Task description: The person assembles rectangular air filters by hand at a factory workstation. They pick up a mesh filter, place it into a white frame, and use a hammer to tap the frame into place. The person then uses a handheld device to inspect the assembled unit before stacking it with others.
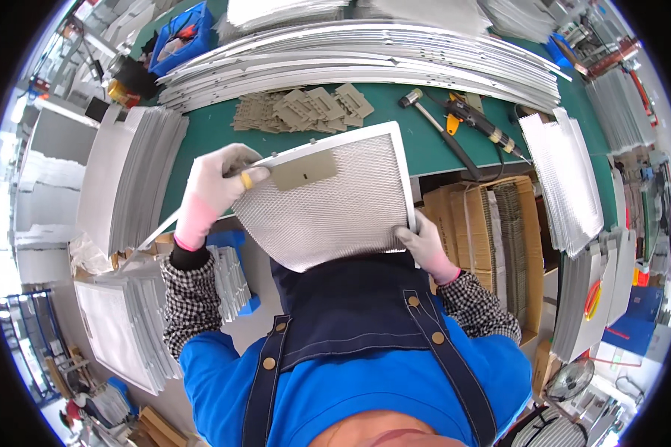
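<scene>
Both my hands wear white gloves with pink cuffs and hold a silver metal mesh panel in front of my apron. A white metal frame strip runs along its far and right edges; the near edge is bare mesh. My left hand is closed on the far left corner, thumb on top. My right hand pinches the frame near the lower right corner. Against the mesh by the far edge lies a beige plate. A thin white strip slants down-left from behind my left wrist.
On the green table are piled beige plastic plates, a hammer, a power screwdriver and long metal strips. Mesh stacks and panel stacks flank me. A cardboard box stands right.
</scene>
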The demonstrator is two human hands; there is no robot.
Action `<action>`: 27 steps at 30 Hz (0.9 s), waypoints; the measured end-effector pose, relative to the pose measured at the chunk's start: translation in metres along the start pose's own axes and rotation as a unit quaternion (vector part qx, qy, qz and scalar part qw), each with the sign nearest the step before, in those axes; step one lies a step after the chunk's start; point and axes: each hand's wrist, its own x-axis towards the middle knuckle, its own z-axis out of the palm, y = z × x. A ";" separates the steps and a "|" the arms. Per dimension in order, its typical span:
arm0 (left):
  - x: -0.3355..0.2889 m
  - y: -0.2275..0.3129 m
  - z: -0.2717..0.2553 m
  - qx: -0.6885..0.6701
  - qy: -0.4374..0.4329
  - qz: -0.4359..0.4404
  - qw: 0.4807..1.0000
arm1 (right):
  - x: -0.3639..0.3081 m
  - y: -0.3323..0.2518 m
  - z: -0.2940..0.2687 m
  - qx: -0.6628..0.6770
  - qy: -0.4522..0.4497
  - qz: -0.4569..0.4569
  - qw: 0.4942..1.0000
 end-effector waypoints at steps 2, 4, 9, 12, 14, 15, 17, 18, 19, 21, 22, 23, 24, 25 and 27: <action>0.001 0.008 -0.020 -0.035 -0.039 -0.025 0.998 | 0.008 -0.011 -0.005 -0.025 0.042 0.031 0.998; 0.004 0.011 -0.034 -0.054 -0.031 0.042 0.997 | 0.026 -0.022 -0.007 0.061 0.065 -0.088 0.992; 0.002 0.050 -0.063 -0.059 0.020 0.010 0.998 | 0.075 -0.056 -0.022 0.098 -0.003 -0.222 0.970; 0.000 0.035 -0.080 -0.049 0.079 0.083 0.992 | 0.101 -0.081 -0.013 0.084 -0.036 -0.276 0.957; 0.003 0.023 -0.084 0.008 0.131 0.148 0.980 | 0.119 -0.080 -0.015 0.059 -0.027 -0.300 0.952; 0.010 0.021 -0.076 0.019 0.150 0.172 0.973 | 0.127 -0.076 -0.022 0.048 -0.010 -0.305 0.951; 0.007 0.017 -0.062 0.027 0.180 0.138 0.973 | 0.131 -0.073 -0.026 0.067 -0.007 -0.258 0.964; 0.011 0.003 -0.054 -0.008 0.178 0.184 0.967 | 0.129 -0.073 -0.033 0.036 -0.014 -0.229 0.973; 0.011 0.007 -0.053 0.050 0.167 0.191 0.966 | 0.125 -0.069 -0.040 0.015 -0.022 -0.222 0.975; 0.016 0.013 -0.050 -0.032 0.086 0.122 0.988 | 0.121 -0.057 -0.048 -0.011 -0.047 -0.231 0.972; 0.020 0.010 -0.050 -0.030 0.088 0.128 0.987 | 0.111 -0.050 -0.039 0.004 -0.034 -0.214 0.976; 0.021 0.005 -0.053 -0.028 0.090 0.136 0.986 | 0.097 -0.045 -0.022 0.017 -0.020 -0.198 0.980; 0.018 0.002 -0.055 -0.024 0.085 0.128 0.988 | 0.085 -0.040 -0.008 0.021 -0.012 -0.199 0.980; 0.014 -0.002 -0.055 -0.023 0.080 0.119 0.989 | 0.074 -0.035 0.003 0.021 -0.003 -0.199 0.980; 0.004 -0.010 -0.052 -0.037 0.073 0.128 0.988 | 0.067 -0.015 0.004 0.019 0.007 -0.199 0.980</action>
